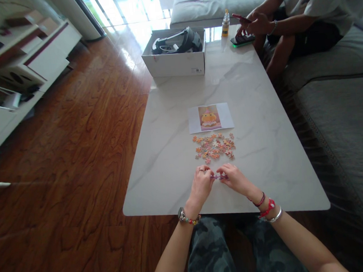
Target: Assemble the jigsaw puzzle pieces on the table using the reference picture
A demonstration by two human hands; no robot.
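Observation:
Small purple jigsaw puzzle pieces (216, 176) form a short row between my hands, close to the front of the table. My left hand (202, 182) pinches the row's left end, and my right hand (234, 179) has its fingers closed on the right end; the fingertips partly cover the pieces. Just beyond lies a loose spread of orange and pink jigsaw puzzle pieces (214, 146). Behind that spread, a white sheet (226, 114) rests flat, with a printed picture (209, 118) of a yellow figure in a pink hat.
On the white marbled table (165, 163), an open white box (175, 64) holds a black-and-grey device (178, 42). A bottle of yellow liquid (225, 24) and a phone (243, 40) are at the far right, near a seated person (304, 15) holding another phone. A grey sofa (344, 109) runs along the right.

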